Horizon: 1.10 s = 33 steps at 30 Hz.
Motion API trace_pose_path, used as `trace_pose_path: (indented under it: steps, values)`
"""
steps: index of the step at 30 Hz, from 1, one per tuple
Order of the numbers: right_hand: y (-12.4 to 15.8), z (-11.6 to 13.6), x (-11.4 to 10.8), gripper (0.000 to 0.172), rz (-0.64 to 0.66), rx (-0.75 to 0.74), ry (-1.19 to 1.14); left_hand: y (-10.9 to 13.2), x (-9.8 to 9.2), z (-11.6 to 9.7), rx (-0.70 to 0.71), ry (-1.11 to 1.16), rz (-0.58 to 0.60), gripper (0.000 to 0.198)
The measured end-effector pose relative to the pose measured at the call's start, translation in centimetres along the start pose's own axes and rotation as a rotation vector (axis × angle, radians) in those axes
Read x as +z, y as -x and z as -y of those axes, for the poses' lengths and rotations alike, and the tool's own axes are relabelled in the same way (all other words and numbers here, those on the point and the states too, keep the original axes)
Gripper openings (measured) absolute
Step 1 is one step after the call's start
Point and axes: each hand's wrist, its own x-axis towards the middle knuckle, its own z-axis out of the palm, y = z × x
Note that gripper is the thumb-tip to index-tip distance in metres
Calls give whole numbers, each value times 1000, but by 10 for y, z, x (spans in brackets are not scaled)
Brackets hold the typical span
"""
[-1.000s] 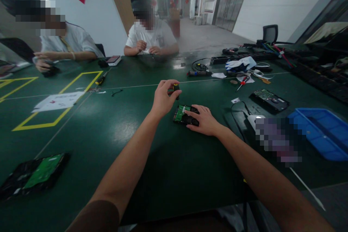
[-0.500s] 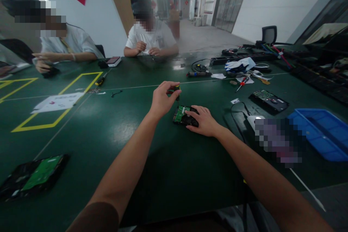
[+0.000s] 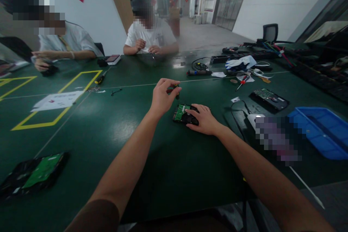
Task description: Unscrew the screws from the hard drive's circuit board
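Left hand (image 3: 162,98) pinched tight on the small screwdriver (image 3: 176,91), standing it straight up over the hard drive (image 3: 182,113), right hand (image 3: 204,119) pressed flat on that drive, green board up, mid-table (image 3: 168,174), likely to stop sliding.

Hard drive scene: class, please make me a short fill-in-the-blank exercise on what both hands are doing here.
1. The left hand holds a ____ upright over the hard drive.
2. The right hand presses flat on the ____.
3. The tray at far right is coloured ____.

Missing words: screwdriver; hard drive; blue
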Motion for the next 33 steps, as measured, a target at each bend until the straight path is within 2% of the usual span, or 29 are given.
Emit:
trace_pose_path:
  steps: [5,10,21,27,33]
  values:
    - [0,0,-1,71,0,-3,-5,-1,0,2,16,-16,58,21]
    - [0,0,-1,71,-10,-7,-11,-2,-2,2,1,-114,36,19]
    - [0,-1,1,71,-20,-12,0,4,8,0,-10,-25,43,16]
    - [0,0,0,71,-17,-8,-3,3,9,8,-16,81,65,31]
    - [0,1,0,71,-11,-3,-2,4,8,6,-13,28,142,31]
